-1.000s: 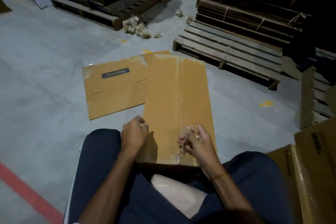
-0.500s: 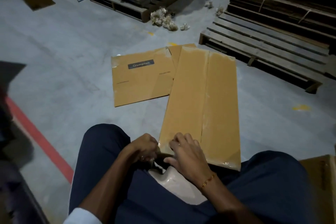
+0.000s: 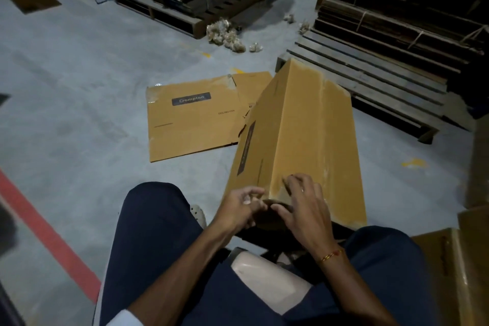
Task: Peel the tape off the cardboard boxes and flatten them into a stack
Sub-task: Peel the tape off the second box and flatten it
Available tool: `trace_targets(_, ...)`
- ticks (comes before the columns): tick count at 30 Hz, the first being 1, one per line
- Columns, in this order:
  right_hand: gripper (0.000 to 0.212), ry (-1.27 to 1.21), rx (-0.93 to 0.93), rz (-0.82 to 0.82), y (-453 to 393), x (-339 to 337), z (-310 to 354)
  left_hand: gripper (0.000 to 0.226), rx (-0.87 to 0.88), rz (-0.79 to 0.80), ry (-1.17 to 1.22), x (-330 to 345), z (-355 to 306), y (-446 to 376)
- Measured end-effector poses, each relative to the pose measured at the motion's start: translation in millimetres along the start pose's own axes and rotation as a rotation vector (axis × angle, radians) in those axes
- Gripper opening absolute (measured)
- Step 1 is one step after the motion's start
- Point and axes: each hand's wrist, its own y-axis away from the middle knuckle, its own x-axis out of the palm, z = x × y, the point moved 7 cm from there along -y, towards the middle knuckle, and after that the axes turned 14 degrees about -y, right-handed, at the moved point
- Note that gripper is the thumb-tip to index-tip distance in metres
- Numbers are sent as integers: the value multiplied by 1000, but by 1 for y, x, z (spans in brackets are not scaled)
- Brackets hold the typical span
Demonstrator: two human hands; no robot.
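Seated person working both hands at the near corner of a long cardboard box.

The box is lying on the grey floor in front of the knees, tilted so that one long edge is facing up. The right hand is grasping the near end, fingers curling over the top face and thumb reaching under the edge. The left hand is sitting just beside the same corner with fingers loosely bent; whether it is grasping anything cannot be told. A flattened box is lying on the floor to the left, partly behind the long box. A wooden pallet is resting beyond. Crumpled tape is lying near a stacked pallet.
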Motion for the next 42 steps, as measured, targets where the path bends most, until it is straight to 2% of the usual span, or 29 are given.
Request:
trace_targets(7, 55, -3, 18, 0, -1, -18, -26, 45, 94, 73, -28, 21, -18, -11)
trace_targets(14, 55, -32, 40, 0, 5, -14, -27, 34, 182, 33, -64, 20, -21, -8)
trace_targets(20, 54, -43, 65, -14, 3, -11, -24, 27, 184, 18, -44, 19, -19, -10)
trace_targets(25, 54, -47, 72, -21, 4, -11, -24, 13, 184, 44, -15, 21, -16, -11)
trace_targets(28, 53, -46, 71, -18, 3, -10, -23, 38, 162, 18, 8, 19, -13, -11)
trace_targets(30, 54, -42, 74, -14, 3, -10, -23, 43, 162, 17, -17, 19, -13, -10)
trace_targets(38, 55, -50, 74, -24, 4, -11, -22, 25, 169, -14, -24, 21, -16, -8)
trace_targets(42, 52, -41, 62, -24, 5, -11, -23, 20, 128, 70, 12, 21, -16, -11)
